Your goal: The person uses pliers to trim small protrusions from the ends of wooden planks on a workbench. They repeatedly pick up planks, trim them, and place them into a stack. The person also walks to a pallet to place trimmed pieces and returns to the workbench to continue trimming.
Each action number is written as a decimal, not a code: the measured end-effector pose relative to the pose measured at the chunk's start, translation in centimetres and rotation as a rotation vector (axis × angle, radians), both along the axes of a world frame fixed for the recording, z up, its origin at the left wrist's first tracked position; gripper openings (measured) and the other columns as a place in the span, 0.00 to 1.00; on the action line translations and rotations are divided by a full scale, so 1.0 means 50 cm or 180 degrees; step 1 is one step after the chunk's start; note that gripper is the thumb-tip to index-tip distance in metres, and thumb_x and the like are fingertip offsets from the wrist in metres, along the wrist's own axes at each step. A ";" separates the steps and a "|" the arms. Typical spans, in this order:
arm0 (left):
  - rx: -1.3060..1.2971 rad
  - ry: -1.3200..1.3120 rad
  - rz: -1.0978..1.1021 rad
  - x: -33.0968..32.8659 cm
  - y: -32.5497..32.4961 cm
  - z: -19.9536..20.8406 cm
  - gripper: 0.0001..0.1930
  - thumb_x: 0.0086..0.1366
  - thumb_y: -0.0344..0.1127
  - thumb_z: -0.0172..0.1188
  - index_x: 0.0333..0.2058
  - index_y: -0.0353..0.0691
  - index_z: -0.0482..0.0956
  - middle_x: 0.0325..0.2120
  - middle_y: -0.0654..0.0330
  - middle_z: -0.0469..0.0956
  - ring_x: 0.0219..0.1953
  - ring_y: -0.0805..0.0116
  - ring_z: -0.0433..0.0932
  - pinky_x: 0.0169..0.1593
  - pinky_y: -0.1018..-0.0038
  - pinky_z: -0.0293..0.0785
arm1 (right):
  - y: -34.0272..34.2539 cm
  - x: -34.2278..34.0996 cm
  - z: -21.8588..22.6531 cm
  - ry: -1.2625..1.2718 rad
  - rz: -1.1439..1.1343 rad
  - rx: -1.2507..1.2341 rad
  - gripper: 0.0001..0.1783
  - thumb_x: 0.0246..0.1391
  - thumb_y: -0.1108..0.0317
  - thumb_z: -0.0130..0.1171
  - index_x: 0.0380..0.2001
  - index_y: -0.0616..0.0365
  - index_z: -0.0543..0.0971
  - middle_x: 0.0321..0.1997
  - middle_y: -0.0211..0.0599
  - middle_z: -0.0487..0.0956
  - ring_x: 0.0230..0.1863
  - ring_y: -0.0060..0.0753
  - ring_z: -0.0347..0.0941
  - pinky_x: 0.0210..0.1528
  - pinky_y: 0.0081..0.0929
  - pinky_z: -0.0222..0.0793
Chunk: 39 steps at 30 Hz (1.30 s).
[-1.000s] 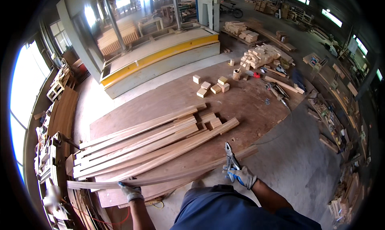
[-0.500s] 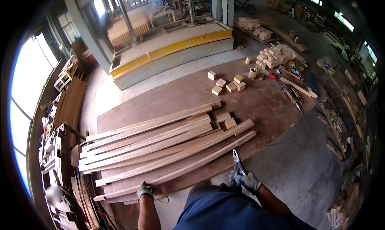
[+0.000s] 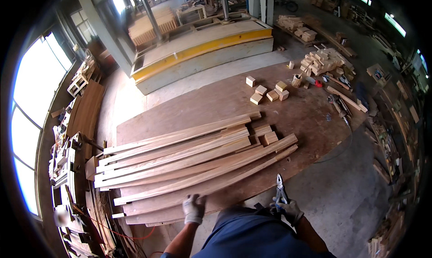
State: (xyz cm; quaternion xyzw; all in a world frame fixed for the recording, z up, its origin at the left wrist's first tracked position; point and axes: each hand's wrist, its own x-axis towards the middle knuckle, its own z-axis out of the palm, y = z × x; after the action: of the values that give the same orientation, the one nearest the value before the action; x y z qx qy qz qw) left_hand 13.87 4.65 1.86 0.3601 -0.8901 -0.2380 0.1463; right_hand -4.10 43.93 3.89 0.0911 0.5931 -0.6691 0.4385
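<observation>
My right hand point(image 3: 291, 212), in a grey work glove, is closed around a pair of pliers point(image 3: 281, 189). The jaws point up and away from me, just beyond the table's near edge. My gloved left hand point(image 3: 194, 208) is at the near side of the table, by the nearest long wooden strip point(image 3: 243, 183). Its fingers are slightly bent and a little blurred, and nothing shows in them. Several more long wooden strips point(image 3: 180, 164) lie side by side past it, slanting up to the right. A small wood block point(image 3: 270, 138) sits by their right ends.
Loose wood blocks point(image 3: 272, 95) and a larger block pile point(image 3: 321, 60) stand farther off on the brown table point(image 3: 180, 109). A corded power tool point(image 3: 335, 106) lies at the table's right. Behind stands a yellow-edged press point(image 3: 202, 49). An orange cord point(image 3: 130, 237) runs at lower left.
My left hand has let go of the nearest strip near its left end and moved right. My right hand still grips the pliers. The whole view has shifted slightly.
</observation>
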 end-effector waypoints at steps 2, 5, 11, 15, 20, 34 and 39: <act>-0.0103 0.0032 -0.0731 -0.069 0.039 0.024 0.19 0.58 0.48 0.70 0.42 0.43 0.83 0.42 0.52 0.80 0.48 0.46 0.75 0.54 0.52 0.69 | -0.008 0.000 0.012 0.0057 0.0095 0.0078 0.24 0.63 0.73 0.56 0.61 0.71 0.70 0.48 0.55 0.83 0.44 0.42 0.84 0.49 0.34 0.81; -0.0041 -0.0303 -0.1779 -0.158 0.069 0.049 0.27 0.60 0.47 0.68 0.56 0.44 0.76 0.52 0.51 0.76 0.56 0.47 0.72 0.60 0.53 0.67 | -0.028 0.003 0.042 -0.0105 -0.0088 0.0037 0.24 0.63 0.73 0.55 0.61 0.71 0.71 0.47 0.53 0.83 0.43 0.40 0.84 0.48 0.32 0.80; 0.0016 -0.0886 -0.2092 -0.233 0.052 -0.057 0.21 0.61 0.34 0.59 0.54 0.41 0.74 0.49 0.47 0.78 0.52 0.43 0.75 0.55 0.52 0.73 | -0.036 0.033 0.058 -0.0061 -0.0339 0.0269 0.24 0.61 0.72 0.58 0.58 0.74 0.74 0.43 0.51 0.85 0.38 0.39 0.83 0.45 0.32 0.79; -0.0080 -0.0770 -0.2342 -0.226 0.030 -0.068 0.16 0.62 0.31 0.53 0.50 0.40 0.74 0.43 0.46 0.80 0.47 0.42 0.77 0.51 0.53 0.74 | -0.039 0.060 0.043 -0.0305 -0.0559 0.0409 0.21 0.58 0.71 0.60 0.52 0.71 0.78 0.40 0.47 0.85 0.35 0.37 0.82 0.43 0.31 0.78; 0.0059 -0.0950 -0.2422 -0.175 -0.003 -0.052 0.22 0.59 0.30 0.53 0.54 0.42 0.74 0.47 0.47 0.79 0.50 0.46 0.76 0.53 0.54 0.72 | -0.034 0.086 -0.005 -0.0216 -0.0754 0.0719 0.08 0.57 0.69 0.62 0.36 0.62 0.83 0.27 0.33 0.81 0.27 0.30 0.77 0.31 0.28 0.72; -0.0045 -0.0961 -0.2339 -0.164 -0.030 -0.048 0.13 0.60 0.32 0.58 0.44 0.41 0.76 0.40 0.47 0.79 0.45 0.45 0.77 0.49 0.53 0.74 | -0.100 0.078 0.050 -0.0182 -0.0371 0.0870 0.12 0.61 0.69 0.61 0.44 0.66 0.82 0.38 0.40 0.86 0.36 0.29 0.81 0.40 0.24 0.78; -0.0048 -0.0797 -0.2296 -0.183 -0.007 -0.056 0.13 0.62 0.34 0.58 0.45 0.40 0.76 0.40 0.46 0.80 0.45 0.44 0.78 0.49 0.52 0.74 | -0.085 0.040 0.025 -0.0091 -0.0201 0.0994 0.12 0.60 0.69 0.61 0.42 0.68 0.82 0.37 0.41 0.86 0.34 0.31 0.82 0.39 0.26 0.79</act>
State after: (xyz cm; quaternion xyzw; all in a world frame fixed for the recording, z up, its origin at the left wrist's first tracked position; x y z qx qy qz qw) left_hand 4.71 4.30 -0.94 0.0489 -0.9724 -0.2218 -0.0540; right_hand -2.09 39.71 5.16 0.1863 0.6804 -0.5809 0.4061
